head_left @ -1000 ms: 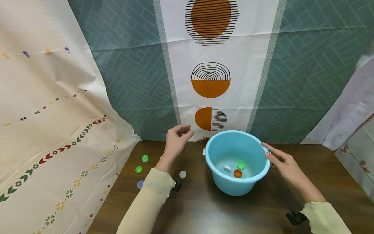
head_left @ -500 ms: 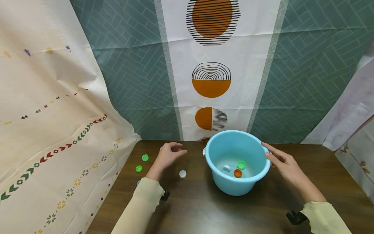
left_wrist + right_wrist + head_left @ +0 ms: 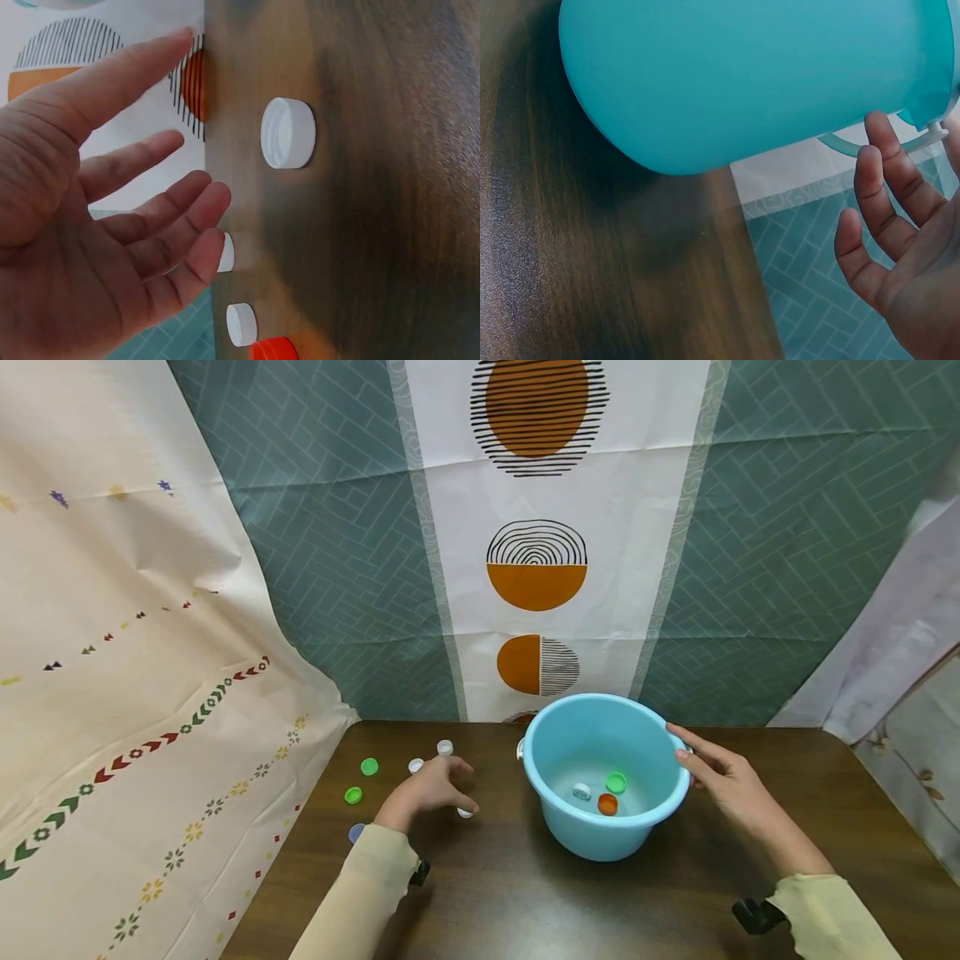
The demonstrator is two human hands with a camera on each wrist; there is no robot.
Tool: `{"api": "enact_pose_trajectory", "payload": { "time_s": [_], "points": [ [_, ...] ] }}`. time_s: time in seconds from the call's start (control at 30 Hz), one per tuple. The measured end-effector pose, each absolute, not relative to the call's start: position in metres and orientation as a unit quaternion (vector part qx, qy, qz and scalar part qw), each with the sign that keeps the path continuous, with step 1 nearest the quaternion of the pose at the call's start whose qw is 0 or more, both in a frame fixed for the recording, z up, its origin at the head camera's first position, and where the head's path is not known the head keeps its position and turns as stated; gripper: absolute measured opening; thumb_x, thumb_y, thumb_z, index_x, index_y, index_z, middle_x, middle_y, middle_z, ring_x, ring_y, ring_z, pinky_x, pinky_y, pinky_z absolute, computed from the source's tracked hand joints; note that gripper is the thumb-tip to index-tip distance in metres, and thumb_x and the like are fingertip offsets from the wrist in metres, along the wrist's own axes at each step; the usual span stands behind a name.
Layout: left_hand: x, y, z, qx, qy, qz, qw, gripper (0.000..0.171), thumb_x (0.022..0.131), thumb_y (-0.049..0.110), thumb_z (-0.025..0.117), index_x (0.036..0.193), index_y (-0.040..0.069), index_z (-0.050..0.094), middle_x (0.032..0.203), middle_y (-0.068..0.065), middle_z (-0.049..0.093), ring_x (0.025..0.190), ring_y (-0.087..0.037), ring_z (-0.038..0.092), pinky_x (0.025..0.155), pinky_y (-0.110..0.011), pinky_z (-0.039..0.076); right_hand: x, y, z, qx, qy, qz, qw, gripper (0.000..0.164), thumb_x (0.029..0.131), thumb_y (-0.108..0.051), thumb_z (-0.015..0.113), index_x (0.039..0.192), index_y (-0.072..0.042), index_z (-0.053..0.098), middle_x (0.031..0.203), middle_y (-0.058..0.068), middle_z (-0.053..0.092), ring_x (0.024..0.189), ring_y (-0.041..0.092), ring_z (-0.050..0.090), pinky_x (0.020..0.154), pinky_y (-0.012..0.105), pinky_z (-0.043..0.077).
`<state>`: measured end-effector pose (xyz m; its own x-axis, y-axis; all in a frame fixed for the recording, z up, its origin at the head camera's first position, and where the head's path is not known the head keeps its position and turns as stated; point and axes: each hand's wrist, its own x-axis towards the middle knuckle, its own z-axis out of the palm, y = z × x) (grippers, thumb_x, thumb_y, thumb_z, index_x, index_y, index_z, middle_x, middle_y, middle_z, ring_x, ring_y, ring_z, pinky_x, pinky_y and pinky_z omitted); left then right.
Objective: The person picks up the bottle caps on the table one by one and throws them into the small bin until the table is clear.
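Observation:
My left hand [image 3: 427, 789] is over the left part of the table, thumb and fingers spread apart with nothing between them. Close by its thumb tip is a white bottle cap [image 3: 466, 813], partly covered by the hand. The left wrist view shows that white cap [image 3: 289, 133] lying on the wood, its hollow side visible. My right hand [image 3: 727, 781] holds the light blue bucket [image 3: 592, 843] at the right of its rim, while the other fingers [image 3: 870, 176] lie loosely along the outside. Inside the bucket are a white cap [image 3: 581, 792], a green cap [image 3: 616, 782] and an orange cap [image 3: 607, 804].
Left on the brown table [image 3: 510, 902] lie two green caps, one farther back [image 3: 369, 767], a blue cap [image 3: 357, 832] and two white caps, one at the back [image 3: 445, 747]. A red cap [image 3: 274, 349] shows in the left wrist view. Patterned cloth [image 3: 360, 568] hangs behind.
My left hand has moved from beside the bucket leftward, then nearer and down to the white cap. Two white caps behind it have come into sight. My right hand stays at the bucket's rim.

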<state>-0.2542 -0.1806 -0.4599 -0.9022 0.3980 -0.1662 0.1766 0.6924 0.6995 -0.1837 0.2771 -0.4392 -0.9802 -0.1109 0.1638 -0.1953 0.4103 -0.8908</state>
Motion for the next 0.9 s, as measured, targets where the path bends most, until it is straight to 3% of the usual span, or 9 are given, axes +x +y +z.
{"api": "enact_pose_trajectory", "payload": {
  "time_s": [0.17,0.47,0.7,0.9],
  "points": [
    [-0.253,-0.184,-0.466,0.17,0.903,0.35,0.182,0.063,0.065,0.012,0.09,0.121,0.002,0.064,0.119,-0.013,0.063,0.112,-0.031,0.057,0.093,-0.048,0.047,-0.183,0.277,-0.438,0.092,-0.844,0.526,0.042,0.049,0.102,-0.036,0.052,0.149,-0.024,0.044,0.137,0.011,0.054,0.095,0.012,0.062,0.074,0.03,0.055],
    [-0.252,-0.184,-0.476,0.159,0.913,0.316,0.201,0.05,0.062,0.004,0.089,0.108,0.007,0.068,0.098,-0.01,0.061,0.083,-0.022,0.056,0.071,-0.038,0.05,-0.182,0.276,-0.438,0.096,-0.845,0.524,0.041,0.049,0.102,-0.036,0.051,0.149,-0.024,0.043,0.14,0.014,0.051,0.099,0.01,0.06,0.075,0.03,0.055],
    [-0.252,-0.182,-0.483,0.151,0.917,0.308,0.204,0.049,0.063,-0.003,0.085,0.108,0.008,0.068,0.094,-0.007,0.061,0.079,-0.022,0.057,0.066,-0.036,0.051,-0.182,0.276,-0.439,0.097,-0.844,0.525,0.045,0.048,0.103,-0.035,0.051,0.149,-0.024,0.044,0.139,0.012,0.052,0.098,0.01,0.06,0.074,0.03,0.055],
    [-0.252,-0.179,-0.485,0.156,0.918,0.306,0.198,0.046,0.064,-0.005,0.085,0.105,0.008,0.069,0.091,-0.005,0.064,0.079,-0.02,0.058,0.069,-0.037,0.052,-0.181,0.276,-0.441,0.097,-0.845,0.524,0.049,0.048,0.103,-0.034,0.05,0.149,-0.022,0.044,0.139,0.012,0.052,0.098,0.009,0.06,0.074,0.029,0.055]
  ]
}}
